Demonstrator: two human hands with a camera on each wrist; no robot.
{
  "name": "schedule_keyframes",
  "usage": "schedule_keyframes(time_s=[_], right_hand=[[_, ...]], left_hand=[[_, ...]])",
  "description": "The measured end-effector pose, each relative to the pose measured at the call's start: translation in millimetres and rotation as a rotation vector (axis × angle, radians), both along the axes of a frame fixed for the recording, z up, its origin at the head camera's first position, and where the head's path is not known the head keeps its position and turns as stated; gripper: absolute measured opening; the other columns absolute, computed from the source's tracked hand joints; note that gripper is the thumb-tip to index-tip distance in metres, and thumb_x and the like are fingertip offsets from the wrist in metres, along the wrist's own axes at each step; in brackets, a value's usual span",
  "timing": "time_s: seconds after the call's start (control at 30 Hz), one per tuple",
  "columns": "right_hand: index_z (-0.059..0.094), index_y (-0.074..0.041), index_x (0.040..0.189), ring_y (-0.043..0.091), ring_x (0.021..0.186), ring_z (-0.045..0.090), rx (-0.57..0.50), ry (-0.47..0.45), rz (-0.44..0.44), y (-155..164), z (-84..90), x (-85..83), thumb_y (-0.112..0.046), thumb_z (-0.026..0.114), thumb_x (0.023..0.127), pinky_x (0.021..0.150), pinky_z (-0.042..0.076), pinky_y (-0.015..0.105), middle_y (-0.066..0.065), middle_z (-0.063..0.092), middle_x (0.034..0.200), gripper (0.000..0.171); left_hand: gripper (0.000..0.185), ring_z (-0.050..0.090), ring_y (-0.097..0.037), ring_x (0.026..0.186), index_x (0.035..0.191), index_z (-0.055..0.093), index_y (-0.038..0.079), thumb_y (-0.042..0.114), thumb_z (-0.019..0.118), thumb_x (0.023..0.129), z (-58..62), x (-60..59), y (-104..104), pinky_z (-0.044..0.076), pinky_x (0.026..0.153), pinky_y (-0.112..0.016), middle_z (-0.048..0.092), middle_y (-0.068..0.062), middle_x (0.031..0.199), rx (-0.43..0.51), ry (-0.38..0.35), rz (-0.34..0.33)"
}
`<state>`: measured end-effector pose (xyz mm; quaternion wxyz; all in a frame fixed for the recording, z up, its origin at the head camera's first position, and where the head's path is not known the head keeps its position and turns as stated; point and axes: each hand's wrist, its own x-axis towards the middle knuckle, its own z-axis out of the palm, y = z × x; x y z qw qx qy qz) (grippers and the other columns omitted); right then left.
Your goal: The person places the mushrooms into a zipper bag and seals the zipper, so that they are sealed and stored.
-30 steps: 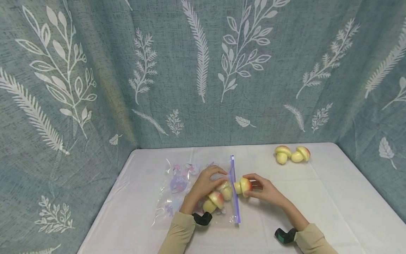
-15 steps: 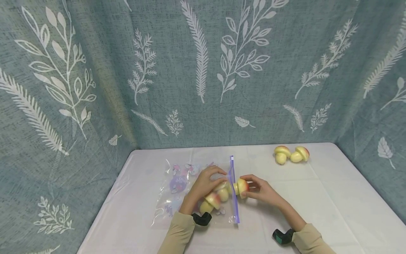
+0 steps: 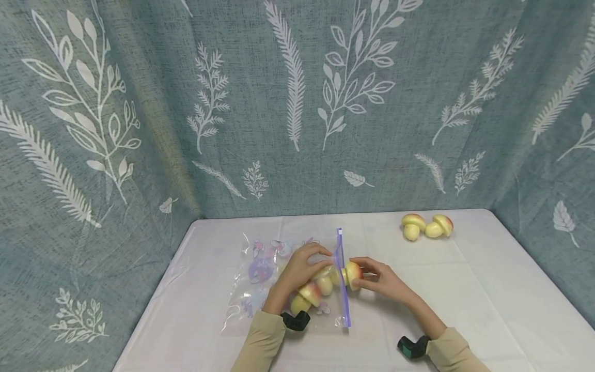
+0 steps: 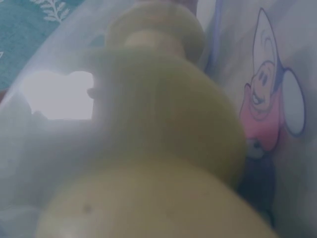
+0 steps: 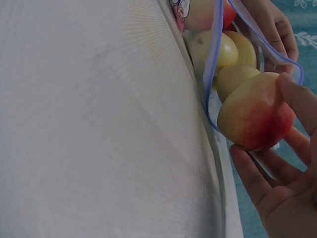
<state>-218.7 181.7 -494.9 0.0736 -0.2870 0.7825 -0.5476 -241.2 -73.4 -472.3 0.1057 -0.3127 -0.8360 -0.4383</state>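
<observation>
A clear zip-lock bag [image 3: 239,310] with printed cartoon figures lies on the table, its purple zip strip [image 3: 346,307] facing right. My left hand [image 3: 302,266] lies over the bag and grips its upper film near the mouth. Two toy mushrooms [image 3: 310,293], yellow with reddish caps, show inside, partly under that hand. In my right hand [image 3: 383,281], fingers and thumb hold another toy mushroom [image 3: 355,275] by its cap, its stem inside the bag's mouth. The right wrist view shows this red-blushed cap [image 5: 257,114] at the parted purple edges. Mushroom shapes [image 4: 148,124] fill the left wrist view, blurred.
Two more toy mushrooms [image 3: 412,227] [image 3: 439,226] lie side by side at the table's back right. A white cloth covers the table [image 3: 418,274]. Behind and at both sides hangs a blue-green curtain [image 3: 274,113] with white leaf prints.
My right hand has moved slightly left, pushing the toy mushroom's stem further into the bag's mouth. The mushrooms inside have shifted a little left. My left hand stays in place.
</observation>
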Motion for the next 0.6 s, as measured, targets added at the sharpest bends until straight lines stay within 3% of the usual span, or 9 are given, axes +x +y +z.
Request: schedule_keyframes(time_s=[0.23,0.6], right_hand=[[0.047,-0.003,0.132,0.035,0.112,0.054,-0.008,0.001,0.002,0.9,-5.6,-1.1,-0.012,0.066,0.086,0.092,0.051,0.029,0.019,0.050,0.130,0.051],[0.045,-0.001,0.133,0.029,0.112,0.055,0.028,0.045,0.005,-1.6,-6.0,-1.9,-0.014,0.062,0.090,0.094,0.050,0.032,0.020,0.049,0.132,0.048]], left_hand=[[0.018,0.058,-0.019,0.108,0.097,0.069,0.014,0.026,0.069,0.083,0.5,1.3,0.7,0.027,0.113,-0.043,0.068,0.001,0.099,-0.001,-0.008,0.027],[0.018,0.061,-0.017,0.102,0.096,0.068,0.013,0.025,0.068,0.083,2.1,1.9,0.1,0.029,0.112,-0.045,0.067,0.002,0.097,0.009,0.028,-0.002]])
